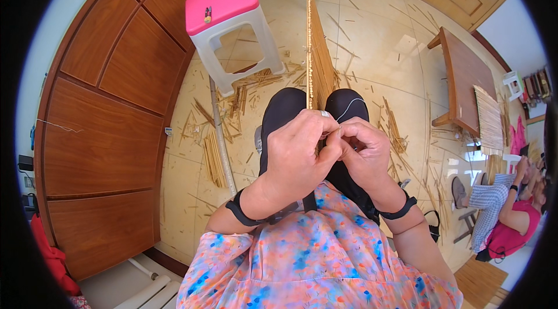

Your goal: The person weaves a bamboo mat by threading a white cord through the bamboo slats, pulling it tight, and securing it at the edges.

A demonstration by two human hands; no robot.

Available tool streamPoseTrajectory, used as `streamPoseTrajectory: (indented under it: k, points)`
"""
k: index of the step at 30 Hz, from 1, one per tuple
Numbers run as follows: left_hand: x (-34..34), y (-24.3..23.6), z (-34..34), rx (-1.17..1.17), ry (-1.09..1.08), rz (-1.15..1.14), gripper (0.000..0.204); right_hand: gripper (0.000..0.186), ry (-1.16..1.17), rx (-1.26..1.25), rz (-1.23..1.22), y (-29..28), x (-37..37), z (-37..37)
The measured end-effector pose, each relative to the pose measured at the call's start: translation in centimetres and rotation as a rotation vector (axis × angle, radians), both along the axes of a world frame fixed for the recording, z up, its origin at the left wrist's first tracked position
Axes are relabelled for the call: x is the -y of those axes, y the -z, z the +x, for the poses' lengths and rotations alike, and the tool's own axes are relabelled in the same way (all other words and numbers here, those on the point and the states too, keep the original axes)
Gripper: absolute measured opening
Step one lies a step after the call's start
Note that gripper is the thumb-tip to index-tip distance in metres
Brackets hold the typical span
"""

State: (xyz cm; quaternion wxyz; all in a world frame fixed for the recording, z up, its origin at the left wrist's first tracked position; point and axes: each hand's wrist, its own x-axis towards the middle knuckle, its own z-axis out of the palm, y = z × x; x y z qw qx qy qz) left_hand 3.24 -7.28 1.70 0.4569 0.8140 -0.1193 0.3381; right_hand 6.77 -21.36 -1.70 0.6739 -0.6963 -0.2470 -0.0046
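Note:
Over my lap, my left hand [302,147] and my right hand [366,149] meet, with thumbs and forefingers pinched tightly together. A thin pale thread [353,100] loops across my right knee and runs into the pinched fingertips. Whatever else lies between them is too small to make out. A pale band circles a finger of my left hand. Just beyond my hands, a panel of bound stalks [321,53] stands on edge between my knees, its row of cut ends facing up.
A pink-topped stool [224,4] carries a small cutting tool [208,14]. Loose stalks [215,158] litter the tiled floor beside a long pole [221,140]. Wooden cabinets [110,117] line the left. At right are a low wooden table [468,76] and another seated person [514,216].

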Motion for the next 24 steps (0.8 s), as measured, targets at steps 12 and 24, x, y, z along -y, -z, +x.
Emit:
streamPoseTrajectory:
  k: [12,24]
  points:
    - [-0.11,0.28,-0.22,-0.038,0.033,-0.100,0.012,0.011,0.006,-0.025,-0.020,-0.16,-0.01,-0.14]
    - [-0.34,0.32,-0.23,-0.123,0.085,-0.225,0.007,0.010,0.003,0.019,-0.067,-0.83,0.03,-0.17]
